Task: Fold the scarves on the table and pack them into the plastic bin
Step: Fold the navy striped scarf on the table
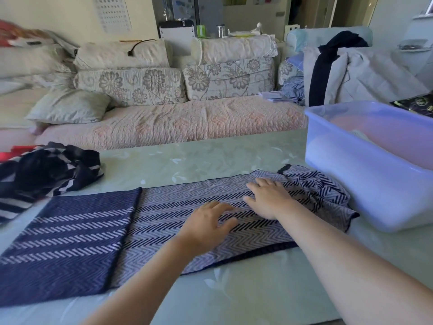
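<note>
A long navy and pale herringbone scarf [93, 228] lies spread flat across the table [234, 299], its right end bunched up near the bin. My left hand [208, 227] rests palm down on the scarf's middle, fingers spread. My right hand [269, 199] presses flat on the scarf just to the right, close to the bunched end. A translucent blue plastic bin [365, 184] stands at the right with something pale inside. A crumpled dark striped scarf [46, 172] lies at the table's far left, with a bit of red cloth [16, 152] behind it.
A quilted sofa [164, 120] with floral cushions runs behind the table. Clothes are piled on the sofa's right end [346, 71]. A dark packet [417, 104] lies behind the bin.
</note>
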`<state>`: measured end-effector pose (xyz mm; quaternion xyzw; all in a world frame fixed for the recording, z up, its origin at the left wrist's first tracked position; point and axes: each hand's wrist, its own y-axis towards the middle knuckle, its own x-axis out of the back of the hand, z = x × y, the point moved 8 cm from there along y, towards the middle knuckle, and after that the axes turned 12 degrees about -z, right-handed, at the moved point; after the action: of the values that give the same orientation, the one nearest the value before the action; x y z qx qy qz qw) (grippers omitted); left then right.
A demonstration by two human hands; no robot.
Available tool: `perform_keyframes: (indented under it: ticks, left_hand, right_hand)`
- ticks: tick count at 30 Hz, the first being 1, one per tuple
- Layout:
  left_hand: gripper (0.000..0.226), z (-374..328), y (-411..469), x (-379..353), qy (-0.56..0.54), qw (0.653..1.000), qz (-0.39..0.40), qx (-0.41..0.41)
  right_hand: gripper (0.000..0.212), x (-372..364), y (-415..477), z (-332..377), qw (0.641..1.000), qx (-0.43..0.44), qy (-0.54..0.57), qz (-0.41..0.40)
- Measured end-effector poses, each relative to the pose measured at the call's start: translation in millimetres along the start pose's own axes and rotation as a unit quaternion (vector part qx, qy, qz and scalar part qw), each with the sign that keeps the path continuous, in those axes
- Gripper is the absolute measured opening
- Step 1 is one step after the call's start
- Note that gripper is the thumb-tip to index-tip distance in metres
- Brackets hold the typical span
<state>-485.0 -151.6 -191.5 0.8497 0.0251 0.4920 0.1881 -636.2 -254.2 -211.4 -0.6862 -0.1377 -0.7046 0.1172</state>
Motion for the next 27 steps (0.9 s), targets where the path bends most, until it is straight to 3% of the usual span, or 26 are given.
perform_keyframes:
  ticks: [11, 14, 20, 27]
  left_hand:
    - [0.034, 178, -73, 132, 0.150, 0.972, -0.031, 0.176]
    - [0.040, 222, -98, 160, 0.168, 0.956, -0.008, 0.241]
    - [0.046, 291, -152, 204, 0.203, 0.933, 0.015, 0.297]
    - [0.035, 339, -192, 245, 0.215, 0.915, -0.040, 0.340]
  right_hand:
    - [0.058, 17, 2, 219, 0.982, 0.155, 0.112, -0.007]
    - [0.056, 14, 12, 273, 0.976, 0.179, 0.122, -0.012]
    - [0.052, 19, 54, 394, 0.965, 0.237, 0.109, -0.025]
    - [0.054, 5, 93, 530, 0.944, 0.328, 0.019, -0.033]
